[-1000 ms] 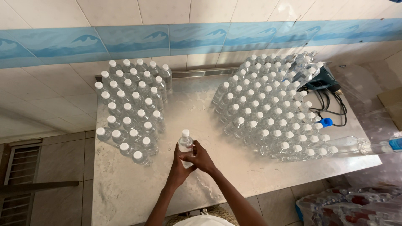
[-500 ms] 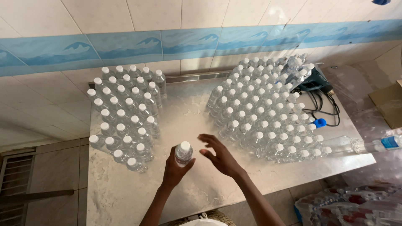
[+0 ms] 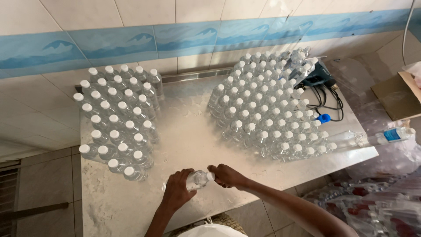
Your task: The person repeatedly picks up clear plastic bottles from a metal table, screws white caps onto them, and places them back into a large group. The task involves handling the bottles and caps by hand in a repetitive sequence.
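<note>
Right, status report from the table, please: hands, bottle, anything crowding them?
Left hand grips clear bottle, tipped sideways. Right hand on its white cap. Capped bottle blocks both sides; middle open.

The bottle (image 3: 198, 179) between the hands is clear, glossy plastic with a matt white cap. The tabletop (image 3: 188, 127) looks like dull brushed metal, blotched with pale marks. The wall tiles (image 3: 131, 41) are smooth glazed ceramic; the box (image 3: 397, 94) seems matt cardboard.
</note>
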